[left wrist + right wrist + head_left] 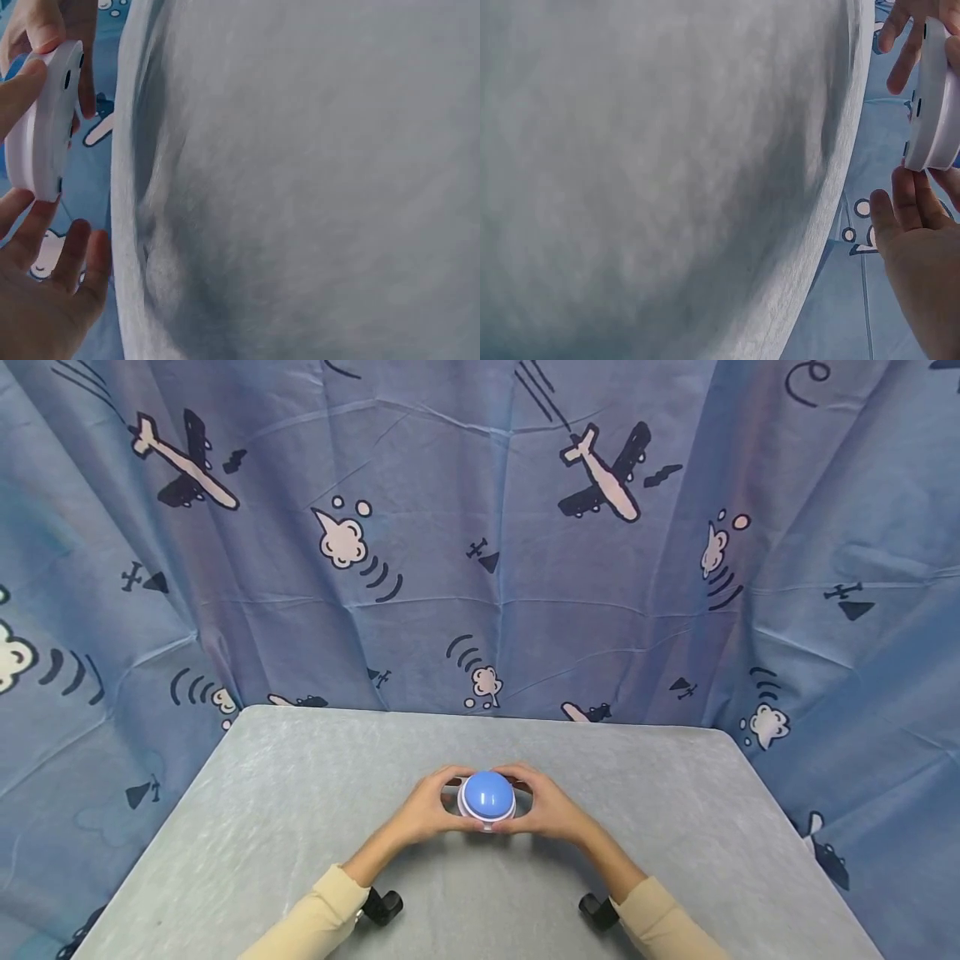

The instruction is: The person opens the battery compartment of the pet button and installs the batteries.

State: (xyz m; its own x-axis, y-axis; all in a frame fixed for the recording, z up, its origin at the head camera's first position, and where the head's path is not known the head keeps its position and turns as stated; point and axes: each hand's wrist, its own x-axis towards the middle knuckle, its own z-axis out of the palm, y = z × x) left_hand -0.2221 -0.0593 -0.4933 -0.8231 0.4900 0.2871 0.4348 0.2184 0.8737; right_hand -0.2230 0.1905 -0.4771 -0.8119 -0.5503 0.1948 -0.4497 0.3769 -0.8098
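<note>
Both hands hold a round push button [487, 797] between them, a glossy blue dome on a white base. In the head view it is over the middle of the table, dome facing up toward the camera. My left hand [429, 811] grips its left side, thumb at the near edge and fingers at the far edge. On the opposite side my right hand [550, 807] grips it the same way. The left wrist view shows the white base [54, 124] edge-on, with small dark feet on its underside, raised off the tabletop. Fingertips [904, 180] of the right hand touch the rim.
A grey cloth-covered table [300, 793] extends around both hands. Behind it and at the sides hangs a blue curtain [450, 560] printed with planes and clouds. Black wrist mounts [382, 907] stick out beside the cream sleeves [315, 914].
</note>
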